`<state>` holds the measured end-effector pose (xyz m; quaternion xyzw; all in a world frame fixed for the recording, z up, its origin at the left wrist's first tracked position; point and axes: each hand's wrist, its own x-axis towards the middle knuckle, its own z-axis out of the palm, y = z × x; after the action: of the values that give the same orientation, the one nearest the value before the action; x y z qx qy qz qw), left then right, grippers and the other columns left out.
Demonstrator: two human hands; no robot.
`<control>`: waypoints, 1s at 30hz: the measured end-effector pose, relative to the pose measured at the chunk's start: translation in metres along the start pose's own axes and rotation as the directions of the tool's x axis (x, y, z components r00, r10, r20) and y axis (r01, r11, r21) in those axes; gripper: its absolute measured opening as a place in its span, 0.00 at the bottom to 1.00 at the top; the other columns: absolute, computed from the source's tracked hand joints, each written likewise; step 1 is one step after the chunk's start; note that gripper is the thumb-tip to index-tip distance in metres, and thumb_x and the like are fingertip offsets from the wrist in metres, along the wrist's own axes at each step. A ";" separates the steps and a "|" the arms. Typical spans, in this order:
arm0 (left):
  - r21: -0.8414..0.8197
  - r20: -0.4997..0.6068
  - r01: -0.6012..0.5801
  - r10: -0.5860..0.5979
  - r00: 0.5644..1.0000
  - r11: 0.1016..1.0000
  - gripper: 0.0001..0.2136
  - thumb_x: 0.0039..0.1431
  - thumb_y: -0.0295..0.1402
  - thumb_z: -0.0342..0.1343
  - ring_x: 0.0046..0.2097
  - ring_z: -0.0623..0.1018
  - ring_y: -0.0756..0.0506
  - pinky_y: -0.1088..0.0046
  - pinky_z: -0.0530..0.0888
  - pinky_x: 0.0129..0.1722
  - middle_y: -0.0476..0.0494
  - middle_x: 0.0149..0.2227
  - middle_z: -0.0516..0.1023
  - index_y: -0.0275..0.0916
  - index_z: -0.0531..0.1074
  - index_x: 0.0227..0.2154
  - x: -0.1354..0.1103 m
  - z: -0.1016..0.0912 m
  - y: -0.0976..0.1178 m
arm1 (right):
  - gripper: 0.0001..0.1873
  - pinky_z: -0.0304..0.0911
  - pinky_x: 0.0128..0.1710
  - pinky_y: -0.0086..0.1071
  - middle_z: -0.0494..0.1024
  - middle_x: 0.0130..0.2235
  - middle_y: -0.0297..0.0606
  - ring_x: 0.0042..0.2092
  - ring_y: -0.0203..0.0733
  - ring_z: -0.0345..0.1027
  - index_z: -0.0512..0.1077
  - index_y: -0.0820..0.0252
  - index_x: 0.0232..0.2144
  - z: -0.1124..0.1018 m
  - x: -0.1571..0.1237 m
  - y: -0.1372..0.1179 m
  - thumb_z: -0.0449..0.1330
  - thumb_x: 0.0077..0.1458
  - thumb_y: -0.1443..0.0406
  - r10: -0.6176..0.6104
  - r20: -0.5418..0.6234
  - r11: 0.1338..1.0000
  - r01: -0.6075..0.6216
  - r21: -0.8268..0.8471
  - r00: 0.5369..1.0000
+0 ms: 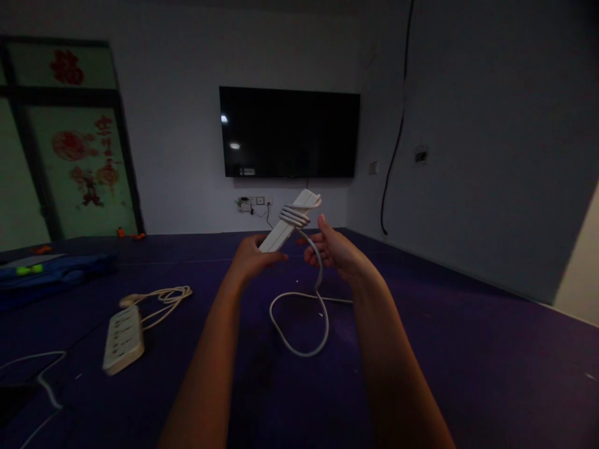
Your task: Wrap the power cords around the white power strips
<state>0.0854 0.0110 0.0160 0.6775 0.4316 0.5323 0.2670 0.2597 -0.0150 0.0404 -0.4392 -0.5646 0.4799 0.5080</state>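
My left hand is closed around the lower end of a white power strip, which is held up at a tilt. Several turns of its pale grey cord are wound around the upper part of the strip. From the windings, the cord arcs down past my right hand and makes a loose loop low in front of me. The right thumb points up, apart from the curled fingers, and the cord runs across the fingers without being visibly pinched. Part of the cord disappears behind my right forearm.
Another white power strip lies on the purple surface at left, its cord bunched behind it. Further left are blue fabric and a loose white cable. A television hangs on the far wall, and a dark cable dangles at right.
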 end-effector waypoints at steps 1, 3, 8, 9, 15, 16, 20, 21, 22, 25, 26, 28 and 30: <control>0.029 -0.018 -0.013 0.013 1.000 1.000 0.25 0.35 0.34 0.65 0.26 0.73 0.49 0.74 0.68 0.25 0.44 0.29 0.76 0.32 0.73 0.41 0.002 0.000 -0.001 | 0.37 0.58 0.21 0.25 0.71 0.18 0.38 0.19 0.32 0.62 0.75 0.67 0.33 0.000 0.000 0.000 0.37 0.60 0.45 -0.005 0.011 1.000 0.004 0.031 1.000; 0.083 -0.060 -0.043 0.048 0.997 0.996 0.25 0.36 0.35 0.65 0.30 0.75 0.47 0.72 0.70 0.28 0.41 0.33 0.77 0.33 0.73 0.42 0.005 0.000 -0.004 | 0.35 0.59 0.22 0.25 0.72 0.20 0.39 0.19 0.31 0.63 0.74 0.66 0.30 0.000 0.001 0.001 0.38 0.61 0.46 -0.023 0.037 0.996 0.020 0.092 0.999; 0.234 -0.125 -0.134 0.167 0.978 0.963 0.25 0.37 0.35 0.63 0.39 0.77 0.42 0.69 0.72 0.37 0.39 0.40 0.78 0.34 0.73 0.43 0.009 0.001 -0.010 | 0.35 0.60 0.22 0.25 0.73 0.19 0.39 0.20 0.32 0.63 0.73 0.65 0.27 -0.001 0.004 0.004 0.39 0.60 0.45 -0.025 0.027 0.997 0.023 0.075 0.999; 0.267 -0.134 -0.141 0.181 0.974 0.953 0.25 0.38 0.35 0.63 0.39 0.77 0.42 0.69 0.72 0.38 0.39 0.41 0.78 0.34 0.73 0.44 0.009 0.002 -0.011 | 0.35 0.60 0.22 0.25 0.73 0.19 0.39 0.20 0.32 0.64 0.73 0.65 0.26 0.000 0.005 0.004 0.40 0.59 0.44 -0.021 0.018 0.999 0.020 0.051 1.000; 0.434 -0.196 -0.102 0.204 0.959 0.895 0.26 0.42 0.34 0.60 0.40 0.78 0.42 0.70 0.72 0.38 0.41 0.41 0.79 0.38 0.71 0.48 0.008 0.007 -0.014 | 0.36 0.59 0.21 0.25 0.73 0.18 0.39 0.19 0.32 0.63 0.74 0.66 0.27 0.003 0.006 0.006 0.42 0.58 0.43 -0.106 -0.016 0.994 0.106 -0.041 0.994; 0.456 -0.203 -0.099 0.212 0.956 0.884 0.26 0.42 0.34 0.60 0.40 0.78 0.42 0.69 0.71 0.38 0.41 0.41 0.79 0.40 0.70 0.49 0.007 0.008 -0.013 | 0.36 0.58 0.20 0.25 0.72 0.17 0.39 0.18 0.32 0.62 0.75 0.66 0.28 0.005 0.005 0.006 0.42 0.57 0.42 -0.127 -0.029 0.991 0.125 -0.050 0.991; 0.498 -0.237 -0.070 0.213 0.948 0.864 0.31 0.43 0.36 0.60 0.44 0.77 0.39 0.67 0.71 0.41 0.38 0.45 0.78 0.41 0.67 0.54 0.003 0.012 -0.010 | 0.36 0.56 0.18 0.24 0.71 0.15 0.37 0.17 0.30 0.60 0.74 0.66 0.28 0.011 0.002 0.001 0.43 0.56 0.42 -0.181 -0.077 0.982 0.175 -0.078 0.981; 0.499 -0.239 -0.064 0.208 0.948 0.864 0.32 0.43 0.36 0.60 0.45 0.77 0.39 0.66 0.71 0.41 0.37 0.46 0.77 0.42 0.65 0.55 0.002 0.014 -0.009 | 0.35 0.56 0.18 0.24 0.71 0.15 0.37 0.16 0.31 0.60 0.74 0.66 0.27 0.012 0.001 0.000 0.44 0.56 0.42 -0.185 -0.088 0.981 0.178 -0.082 0.979; 0.501 -0.241 -0.061 0.207 0.948 0.863 0.32 0.43 0.36 0.60 0.45 0.77 0.38 0.66 0.71 0.41 0.37 0.46 0.77 0.42 0.64 0.56 0.002 0.015 -0.009 | 0.34 0.56 0.18 0.24 0.70 0.15 0.37 0.16 0.31 0.60 0.74 0.66 0.26 0.014 0.001 -0.001 0.46 0.56 0.42 -0.191 -0.100 0.979 0.183 -0.086 0.976; 0.549 -0.251 -0.061 0.234 0.939 0.833 0.34 0.45 0.36 0.60 0.46 0.77 0.38 0.67 0.71 0.40 0.36 0.47 0.77 0.42 0.60 0.59 0.000 0.018 -0.008 | 0.30 0.55 0.18 0.24 0.70 0.14 0.36 0.16 0.31 0.60 0.73 0.66 0.23 0.017 0.002 0.001 0.51 0.54 0.44 -0.248 -0.126 0.964 0.232 -0.129 0.961; 0.580 -0.259 -0.057 0.251 0.933 0.813 0.35 0.45 0.36 0.60 0.46 0.77 0.38 0.66 0.71 0.40 0.36 0.47 0.76 0.42 0.60 0.59 -0.001 0.019 -0.007 | 0.29 0.54 0.18 0.24 0.70 0.14 0.36 0.16 0.31 0.59 0.72 0.65 0.22 0.018 0.004 0.004 0.53 0.52 0.44 -0.280 -0.130 0.952 0.259 -0.161 0.951; 0.644 -0.284 -0.041 0.288 0.915 0.764 0.34 0.46 0.36 0.59 0.45 0.77 0.37 0.66 0.71 0.39 0.35 0.46 0.76 0.41 0.59 0.60 -0.002 0.023 -0.006 | 0.30 0.54 0.18 0.25 0.69 0.14 0.35 0.16 0.31 0.59 0.72 0.64 0.20 0.020 0.006 0.008 0.54 0.50 0.43 -0.344 -0.150 0.920 0.300 -0.254 0.927; 0.693 -0.303 -0.028 0.327 0.895 0.720 0.33 0.48 0.36 0.58 0.43 0.77 0.38 0.66 0.71 0.39 0.35 0.43 0.77 0.41 0.59 0.60 -0.003 0.026 -0.006 | 0.32 0.53 0.18 0.25 0.68 0.13 0.36 0.16 0.32 0.59 0.70 0.63 0.16 0.023 0.007 0.012 0.52 0.49 0.40 -0.396 -0.196 0.875 0.305 -0.375 0.897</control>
<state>0.1081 0.0136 0.0016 0.6411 0.5709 0.4920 -0.1449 0.2364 -0.0084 0.0294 -0.4687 -0.6349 0.2123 0.5763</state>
